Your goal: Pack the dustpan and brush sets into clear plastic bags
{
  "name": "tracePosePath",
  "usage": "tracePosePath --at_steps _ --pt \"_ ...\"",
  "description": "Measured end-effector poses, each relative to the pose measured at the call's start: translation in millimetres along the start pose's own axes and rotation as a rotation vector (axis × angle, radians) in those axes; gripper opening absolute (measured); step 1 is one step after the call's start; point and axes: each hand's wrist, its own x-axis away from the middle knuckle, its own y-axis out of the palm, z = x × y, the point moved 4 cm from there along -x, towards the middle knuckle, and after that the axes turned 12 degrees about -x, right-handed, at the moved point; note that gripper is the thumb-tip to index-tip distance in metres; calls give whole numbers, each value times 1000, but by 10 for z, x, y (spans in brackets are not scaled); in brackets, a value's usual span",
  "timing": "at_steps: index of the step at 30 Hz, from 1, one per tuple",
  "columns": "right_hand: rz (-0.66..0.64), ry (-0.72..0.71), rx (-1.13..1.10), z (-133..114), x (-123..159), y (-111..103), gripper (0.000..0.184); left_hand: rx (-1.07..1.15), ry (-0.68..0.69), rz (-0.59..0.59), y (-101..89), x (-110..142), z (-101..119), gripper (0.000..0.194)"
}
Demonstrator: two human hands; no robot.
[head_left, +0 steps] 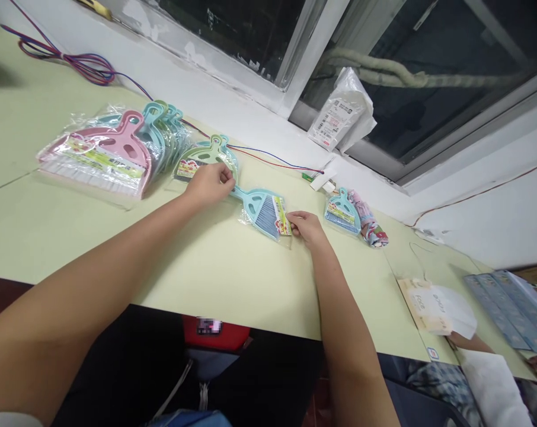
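A small light-blue dustpan and brush set [266,210] in clear wrapping lies on the table between my hands, its handle pointing left. My left hand [210,182] is closed with its fingertips at the end of that handle. My right hand [306,226] pinches the opposite end of the set, near the yellow and red label. Just behind my left hand is a green wrapped dustpan set [215,153], partly covered by the hand. To the left, a pink wrapped dustpan set [112,145] leads a leaning row of blue and green ones.
Right of my hands stands another blue dustpan set [343,212] beside a rolled patterned bundle [370,228]. Coiled red and blue wire [84,65] runs along the wall. A white package [339,112] sits on the sill. A co-worker's arm [470,342] holds printed card at right.
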Motion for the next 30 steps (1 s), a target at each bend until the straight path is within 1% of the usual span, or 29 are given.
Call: tracePosePath --at_steps 3,6,9,12,17,19,23,27,30 --pt "3 37 -149 -3 13 12 8 -1 13 -11 -16 19 33 10" --pt "-36 81 -263 -15 57 64 11 4 18 -24 -17 41 52 11" --pt "-45 105 -305 -17 94 109 13 13 19 -43 -3 50 51 13" --pt "-65 116 -339 0 115 161 10 -5 15 -35 13 41 26 12" --pt "-123 151 -359 28 160 271 8 -61 -51 16 37 4 -85 11" --pt "-116 158 -379 25 181 298 6 -78 -68 15 50 -5 -123 12" --pt "-67 169 -409 18 218 328 7 -93 -57 -3 71 -9 -140 12" --pt "-64 163 -327 14 257 390 6 -106 -74 -16 89 -17 -147 13" --pt "-64 136 -252 6 273 436 7 -116 -90 21 88 -31 -171 23"
